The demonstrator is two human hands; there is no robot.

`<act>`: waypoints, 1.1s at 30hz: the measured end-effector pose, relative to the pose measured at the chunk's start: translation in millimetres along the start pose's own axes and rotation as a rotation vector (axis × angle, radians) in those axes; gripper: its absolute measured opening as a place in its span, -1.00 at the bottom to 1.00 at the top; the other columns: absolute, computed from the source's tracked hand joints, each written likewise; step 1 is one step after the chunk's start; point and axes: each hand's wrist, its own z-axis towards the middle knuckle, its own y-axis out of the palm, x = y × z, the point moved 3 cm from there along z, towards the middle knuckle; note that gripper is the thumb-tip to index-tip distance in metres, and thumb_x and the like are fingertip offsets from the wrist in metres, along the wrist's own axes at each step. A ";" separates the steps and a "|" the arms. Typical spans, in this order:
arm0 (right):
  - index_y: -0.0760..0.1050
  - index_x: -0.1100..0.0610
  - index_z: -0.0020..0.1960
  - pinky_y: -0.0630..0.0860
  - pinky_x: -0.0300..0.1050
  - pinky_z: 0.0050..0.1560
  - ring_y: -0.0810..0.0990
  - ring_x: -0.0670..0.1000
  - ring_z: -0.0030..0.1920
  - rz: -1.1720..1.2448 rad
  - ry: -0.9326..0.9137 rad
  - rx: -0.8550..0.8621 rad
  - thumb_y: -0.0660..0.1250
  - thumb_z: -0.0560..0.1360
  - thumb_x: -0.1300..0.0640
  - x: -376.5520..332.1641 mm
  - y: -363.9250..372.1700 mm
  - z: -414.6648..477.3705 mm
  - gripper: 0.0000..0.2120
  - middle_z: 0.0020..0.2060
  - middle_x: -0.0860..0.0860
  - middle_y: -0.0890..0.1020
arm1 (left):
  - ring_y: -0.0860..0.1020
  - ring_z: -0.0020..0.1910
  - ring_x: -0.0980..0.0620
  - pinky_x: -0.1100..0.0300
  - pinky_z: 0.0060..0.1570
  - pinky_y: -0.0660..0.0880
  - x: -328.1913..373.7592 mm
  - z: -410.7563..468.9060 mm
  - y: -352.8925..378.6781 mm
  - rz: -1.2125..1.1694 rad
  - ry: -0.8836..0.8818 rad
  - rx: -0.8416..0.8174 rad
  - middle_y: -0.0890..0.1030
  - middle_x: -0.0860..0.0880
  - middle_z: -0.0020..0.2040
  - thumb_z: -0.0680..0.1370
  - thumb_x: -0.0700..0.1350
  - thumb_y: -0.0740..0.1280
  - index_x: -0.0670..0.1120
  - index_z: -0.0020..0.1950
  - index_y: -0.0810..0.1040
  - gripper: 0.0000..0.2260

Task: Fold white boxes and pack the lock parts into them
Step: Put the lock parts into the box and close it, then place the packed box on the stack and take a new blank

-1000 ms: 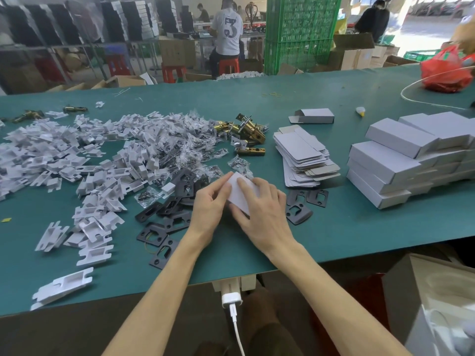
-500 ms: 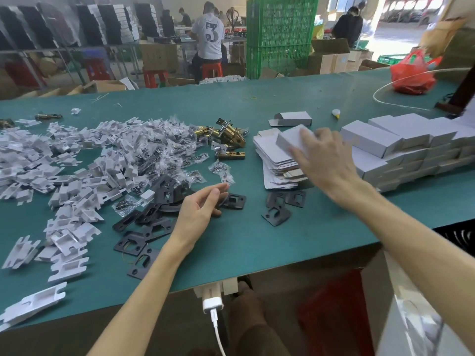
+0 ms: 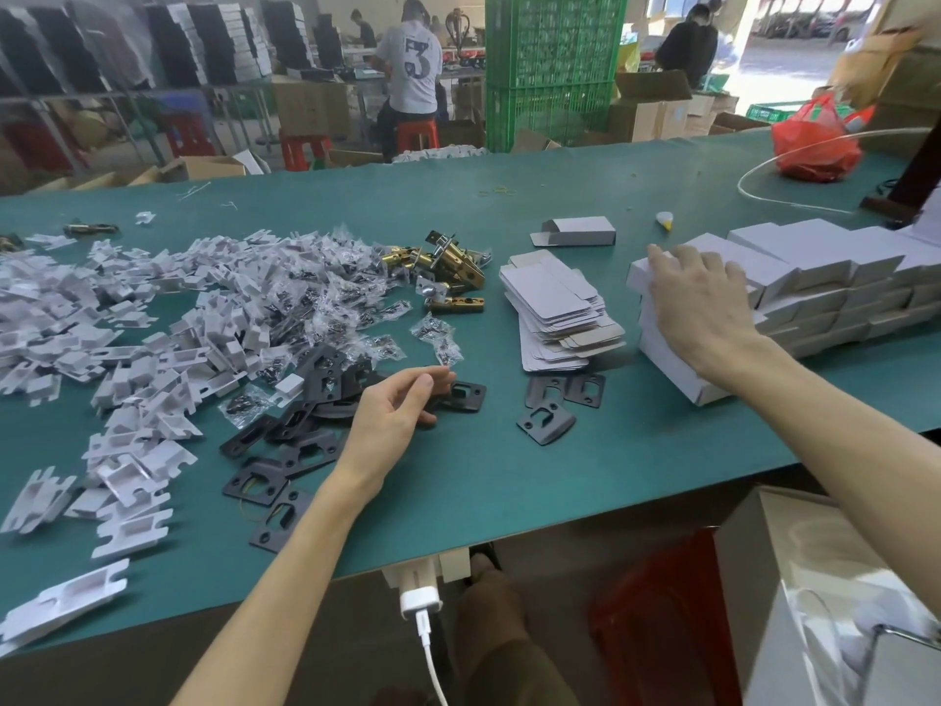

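Observation:
My right hand (image 3: 697,303) lies palm down on a folded white box (image 3: 636,277), gripping it on the left end of the stack of closed white boxes (image 3: 825,293). My left hand (image 3: 392,420) hovers open and loosely curled, holding nothing, beside a black strike plate (image 3: 463,395) at the edge of a heap of black plates (image 3: 300,435). Flat box blanks (image 3: 555,303) are piled between my hands. Behind them lie brass latches (image 3: 448,267), bagged screws (image 3: 305,298) and a spread of white card inserts (image 3: 127,400).
One open-ended box (image 3: 580,231) sits alone behind the blanks. A red bag (image 3: 814,145) and a looped white cable (image 3: 764,168) are at the far right. A charger (image 3: 417,598) hangs at the green table's (image 3: 509,476) front edge, a white carton (image 3: 814,578) below right. People work beyond.
Both hands were pressing the white box shut in front of me. My right hand then carried it right onto the stack, while my left hand stayed open by the black plates.

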 end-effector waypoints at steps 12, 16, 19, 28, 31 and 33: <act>0.23 0.27 0.51 0.24 0.05 0.48 0.27 0.19 0.49 0.210 -0.313 -0.133 0.21 0.66 0.11 -87.1 23.4 3.7 -0.52 0.46 0.18 0.36 | 0.68 0.20 0.07 0.11 -0.03 0.63 1.0 0.7 -0.3 0.004 -0.005 0.010 0.75 0.01 0.14 0.71 -0.26 0.25 -0.12 0.26 0.66 -0.77; 0.13 0.30 0.55 0.17 0.09 0.53 0.21 0.22 0.54 0.094 -0.218 -0.267 0.19 0.68 -0.02 -101.8 33.4 12.3 -0.41 0.51 0.25 0.27 | 0.69 0.19 0.05 0.08 -0.01 0.64 1.9 1.2 -0.7 -0.020 -0.033 0.023 0.75 -0.01 0.13 0.72 -0.27 0.24 -0.14 0.25 0.66 -0.77; 0.44 0.25 0.28 0.37 -0.01 0.13 0.52 0.22 0.27 0.037 -0.203 -0.184 0.22 0.66 -0.01 -105.1 29.0 11.6 -0.64 0.24 0.21 0.57 | 0.69 0.19 0.05 0.10 -0.01 0.64 2.0 0.5 -1.3 -0.019 -0.030 0.023 0.75 -0.01 0.13 0.71 -0.28 0.24 -0.15 0.26 0.66 -0.77; 0.33 0.15 -0.14 0.23 -0.04 -0.19 0.41 0.20 -0.24 0.055 -0.260 0.065 0.21 0.54 0.37 -112.7 1.4 -1.9 -0.83 -0.13 0.21 0.63 | 0.69 0.18 0.01 0.10 -0.04 0.65 1.9 1.6 -1.6 -0.057 -0.028 0.028 0.75 -0.03 0.12 0.71 -0.30 0.24 -0.16 0.25 0.66 -0.76; 0.34 0.16 -0.16 0.22 -0.04 -0.30 0.35 0.19 -0.36 0.380 -0.205 0.327 0.17 0.64 0.27 -111.7 -16.4 -10.4 -0.80 -0.29 0.13 0.56 | 0.70 0.17 -0.07 0.10 -0.03 0.67 3.5 1.4 -4.8 -0.136 -0.010 0.071 0.74 -0.08 0.14 0.71 -0.30 0.22 -0.17 0.24 0.66 -0.76; 0.32 0.12 -0.24 0.20 -0.03 -0.31 0.33 0.11 -0.39 0.758 -0.135 0.377 0.21 0.66 0.17 -114.6 -23.4 -20.6 -0.71 -0.40 0.01 0.45 | 0.69 0.18 -0.13 0.12 -0.01 0.66 4.7 1.7 -8.5 -0.253 -0.006 0.106 0.73 -0.13 0.17 0.72 -0.29 0.21 -0.20 0.25 0.65 -0.76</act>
